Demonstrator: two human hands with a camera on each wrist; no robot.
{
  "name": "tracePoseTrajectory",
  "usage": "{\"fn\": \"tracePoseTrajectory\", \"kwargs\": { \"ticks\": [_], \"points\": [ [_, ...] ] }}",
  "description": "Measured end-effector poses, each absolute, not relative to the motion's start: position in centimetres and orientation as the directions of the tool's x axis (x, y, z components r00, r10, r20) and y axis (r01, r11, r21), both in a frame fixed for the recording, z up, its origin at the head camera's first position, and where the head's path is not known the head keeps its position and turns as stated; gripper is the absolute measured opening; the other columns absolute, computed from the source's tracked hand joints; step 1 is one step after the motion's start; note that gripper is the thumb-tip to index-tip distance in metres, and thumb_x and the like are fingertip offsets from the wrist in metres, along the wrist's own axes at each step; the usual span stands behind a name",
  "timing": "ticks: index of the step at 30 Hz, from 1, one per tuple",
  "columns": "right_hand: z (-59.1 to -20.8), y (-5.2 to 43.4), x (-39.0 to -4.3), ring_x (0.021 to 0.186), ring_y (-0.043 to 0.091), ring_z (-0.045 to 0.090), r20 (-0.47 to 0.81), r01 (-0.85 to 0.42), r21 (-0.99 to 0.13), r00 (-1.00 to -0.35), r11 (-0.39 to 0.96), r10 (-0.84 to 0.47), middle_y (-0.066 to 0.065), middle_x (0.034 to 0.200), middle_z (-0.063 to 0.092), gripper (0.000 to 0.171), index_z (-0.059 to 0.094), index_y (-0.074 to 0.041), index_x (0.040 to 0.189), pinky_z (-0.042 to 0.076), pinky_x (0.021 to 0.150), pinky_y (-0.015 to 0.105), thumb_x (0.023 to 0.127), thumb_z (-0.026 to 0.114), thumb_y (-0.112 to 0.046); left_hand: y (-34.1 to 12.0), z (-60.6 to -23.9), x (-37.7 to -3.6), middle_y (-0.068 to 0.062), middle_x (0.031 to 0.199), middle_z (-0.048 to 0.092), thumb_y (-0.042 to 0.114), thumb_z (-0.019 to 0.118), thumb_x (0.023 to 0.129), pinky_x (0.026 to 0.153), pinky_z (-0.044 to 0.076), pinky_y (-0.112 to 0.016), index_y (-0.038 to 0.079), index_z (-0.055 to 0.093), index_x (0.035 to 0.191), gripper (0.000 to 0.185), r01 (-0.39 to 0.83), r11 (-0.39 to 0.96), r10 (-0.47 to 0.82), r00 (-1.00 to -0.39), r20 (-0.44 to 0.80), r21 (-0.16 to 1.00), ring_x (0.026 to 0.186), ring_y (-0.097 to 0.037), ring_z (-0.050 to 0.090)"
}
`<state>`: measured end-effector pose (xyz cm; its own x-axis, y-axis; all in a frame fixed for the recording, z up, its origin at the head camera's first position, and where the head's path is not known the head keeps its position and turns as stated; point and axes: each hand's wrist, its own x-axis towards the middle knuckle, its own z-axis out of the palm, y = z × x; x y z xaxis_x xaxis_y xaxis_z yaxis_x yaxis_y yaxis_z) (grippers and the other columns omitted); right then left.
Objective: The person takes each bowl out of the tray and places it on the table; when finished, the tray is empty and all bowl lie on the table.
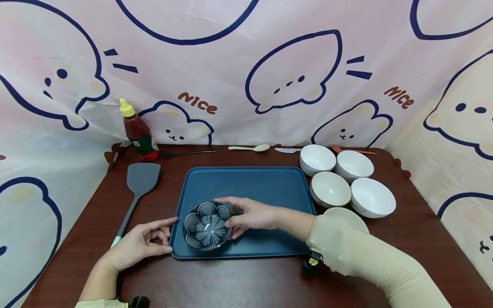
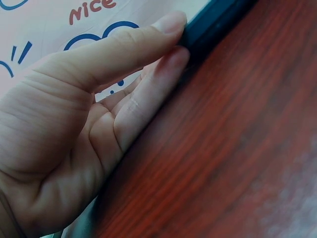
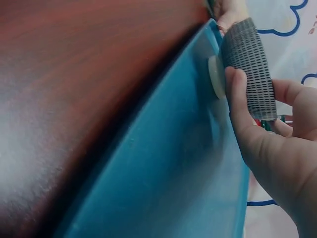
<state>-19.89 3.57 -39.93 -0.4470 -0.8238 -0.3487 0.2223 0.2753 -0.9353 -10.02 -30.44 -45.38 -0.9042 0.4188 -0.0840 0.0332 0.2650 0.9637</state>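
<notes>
My right hand (image 1: pixel 252 214) holds a dark blue-grey bowl (image 1: pixel 210 231) by its right side, thumb at the rim. Petal shapes and a ribbed star pattern its inside. In the right wrist view, the bowl's outer wall (image 3: pixel 247 64) is finely checked, and its pale foot is close over the tray. The blue tray (image 1: pixel 265 192) lies flat on the table, with the bowl over its front left part. At the tray's left edge, my left hand (image 1: pixel 144 241) touches with index finger and thumb. In the left wrist view, its fingertips (image 2: pixel 171 22) sit right at the tray's dark rim (image 2: pixel 213 29).
Several white bowls (image 1: pixel 372 197) stand right of the tray, one partly behind my right sleeve. Left lies a grey spatula (image 1: pixel 142 177), near a red sauce bottle (image 1: pixel 139 132). Along the back are a dark utensil (image 1: pixel 192 152), a cream spoon (image 1: pixel 262 147), a knife (image 1: pixel 286 150) and a reddish-brown utensil (image 1: pixel 362 152).
</notes>
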Motion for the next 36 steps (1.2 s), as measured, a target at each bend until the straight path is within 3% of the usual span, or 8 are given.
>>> {"fn": "tracePoseTrajectory", "kwargs": {
  "ticks": [8,17,24,36],
  "points": [
    [-40.0,3.9,-19.8,0.085,0.026,0.073,-0.318,0.180,-0.948,-0.468,0.264,-0.825,0.019,0.131,0.047,0.072,0.032,-0.028,0.156,0.061,0.077,0.039,0.095,0.053,0.005,-30.4,-45.6,-10.2,-0.015,0.102,0.058,0.010,0.079,0.085,0.073,0.057,-0.026,-0.003,0.043,0.147,0.073,0.026,0.289,0.408,-0.908,-0.099,0.957,0.086,-0.009,0.063],
    [-38.6,5.7,-19.9,0.087,0.027,0.072,-0.308,0.143,-0.951,-0.497,0.274,-0.811,0.020,0.135,0.045,0.071,0.033,-0.028,0.156,0.060,0.078,0.041,0.095,0.053,0.002,-30.5,-45.6,-10.3,-0.015,0.103,0.058,0.009,0.078,0.085,0.074,0.057,-0.026,-0.004,0.041,0.147,0.073,0.025,0.272,0.418,-0.903,-0.095,0.962,0.087,-0.009,0.063],
    [-37.3,8.1,-19.5,0.091,0.031,0.071,-0.305,0.153,-0.952,-0.539,0.265,-0.785,0.020,0.135,0.046,0.068,0.035,-0.031,0.154,0.060,0.079,0.041,0.096,0.053,-0.001,-30.6,-45.5,-10.2,-0.014,0.103,0.058,0.008,0.077,0.086,0.074,0.057,-0.026,-0.005,0.040,0.148,0.073,0.014,0.252,0.427,-0.899,-0.098,0.968,0.087,-0.008,0.063],
    [-35.8,13.6,-17.8,0.089,0.031,0.066,-0.265,0.105,-0.961,-0.597,0.254,-0.757,0.024,0.139,0.041,0.066,0.033,-0.026,0.156,0.060,0.079,0.045,0.097,0.051,-0.001,-30.6,-45.4,-10.1,-0.013,0.104,0.057,0.006,0.076,0.087,0.074,0.057,-0.026,-0.006,0.037,0.149,0.074,-0.002,0.232,0.439,-0.892,-0.107,0.973,0.087,-0.008,0.062]
  ]
}}
